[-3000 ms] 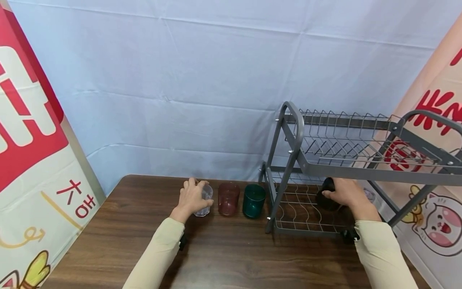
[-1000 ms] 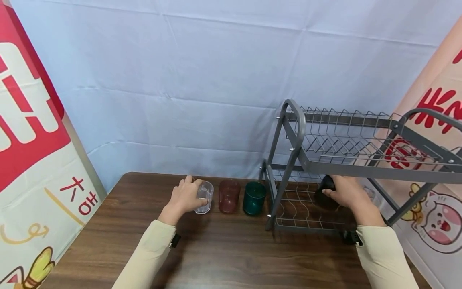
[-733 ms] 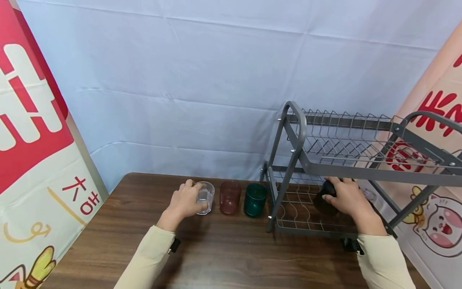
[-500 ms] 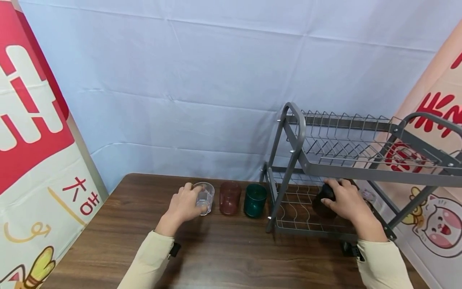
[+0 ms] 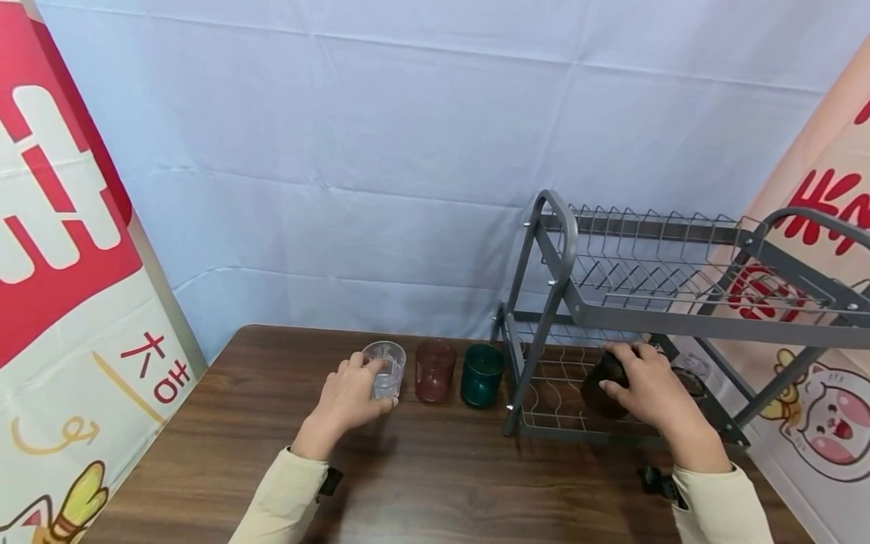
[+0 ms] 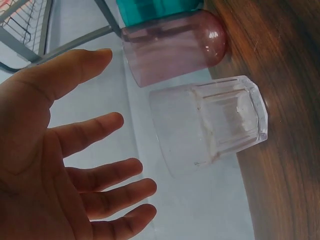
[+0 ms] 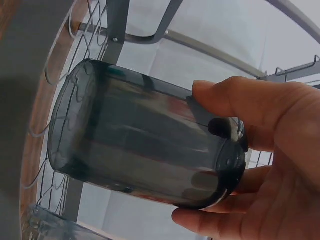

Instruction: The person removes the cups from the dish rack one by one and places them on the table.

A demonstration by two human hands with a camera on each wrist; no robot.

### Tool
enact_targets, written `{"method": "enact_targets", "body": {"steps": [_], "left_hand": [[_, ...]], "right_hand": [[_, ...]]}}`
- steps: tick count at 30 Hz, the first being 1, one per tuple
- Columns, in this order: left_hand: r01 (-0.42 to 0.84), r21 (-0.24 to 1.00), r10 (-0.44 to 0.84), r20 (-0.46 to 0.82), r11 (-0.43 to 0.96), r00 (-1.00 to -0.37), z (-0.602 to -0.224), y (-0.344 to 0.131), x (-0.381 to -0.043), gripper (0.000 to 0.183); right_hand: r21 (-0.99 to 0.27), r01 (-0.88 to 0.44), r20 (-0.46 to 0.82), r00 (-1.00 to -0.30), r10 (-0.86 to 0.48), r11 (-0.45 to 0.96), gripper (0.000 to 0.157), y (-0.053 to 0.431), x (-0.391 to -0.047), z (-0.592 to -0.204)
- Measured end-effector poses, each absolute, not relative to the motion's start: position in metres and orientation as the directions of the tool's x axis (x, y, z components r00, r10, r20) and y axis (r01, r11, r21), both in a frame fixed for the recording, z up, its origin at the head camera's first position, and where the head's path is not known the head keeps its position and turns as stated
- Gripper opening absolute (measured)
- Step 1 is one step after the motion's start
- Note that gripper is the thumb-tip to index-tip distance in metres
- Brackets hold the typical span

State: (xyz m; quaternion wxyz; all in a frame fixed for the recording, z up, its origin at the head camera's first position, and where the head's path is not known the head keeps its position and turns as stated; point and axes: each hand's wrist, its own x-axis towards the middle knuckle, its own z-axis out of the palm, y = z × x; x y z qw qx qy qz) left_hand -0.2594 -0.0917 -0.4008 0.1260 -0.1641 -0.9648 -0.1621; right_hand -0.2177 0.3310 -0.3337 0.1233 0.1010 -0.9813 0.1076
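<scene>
My left hand (image 5: 350, 397) is just left of a clear glass (image 5: 386, 370) that stands upright on the table. In the left wrist view the fingers (image 6: 105, 175) are spread and apart from that glass. A reddish glass (image 5: 435, 370) and a teal glass (image 5: 482, 375) stand to its right. Over the lower shelf of the rack, my right hand (image 5: 652, 385) grips a dark smoky glass (image 7: 150, 135). Thumb and fingers hold its rounded end, and its other end faces the shelf wires.
The grey two-tier dish rack (image 5: 569, 298) stands at the right of the wooden table (image 5: 435, 476). Its upper tier overhangs the right hand. Part of another clear glass (image 7: 55, 227) shows beside the shelf wires. Pale cloth (image 5: 340, 151) hangs behind the table.
My left hand has drawn back from the clear glass, whose rim now shows more. The right hand has moved slightly left and nearer, with the dark glass in its grip.
</scene>
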Motion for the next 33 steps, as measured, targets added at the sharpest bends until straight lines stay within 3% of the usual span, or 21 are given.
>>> {"method": "enact_targets", "body": {"steps": [33], "left_hand": [[0.462,0.323,0.322,0.401,0.826,-0.857,-0.423,-0.096,-0.245,0.049]], "right_hand": [[-0.199,-0.358,0.332,-0.9,-0.281,0.912,0.06,0.297,-0.192,-0.331]]}}
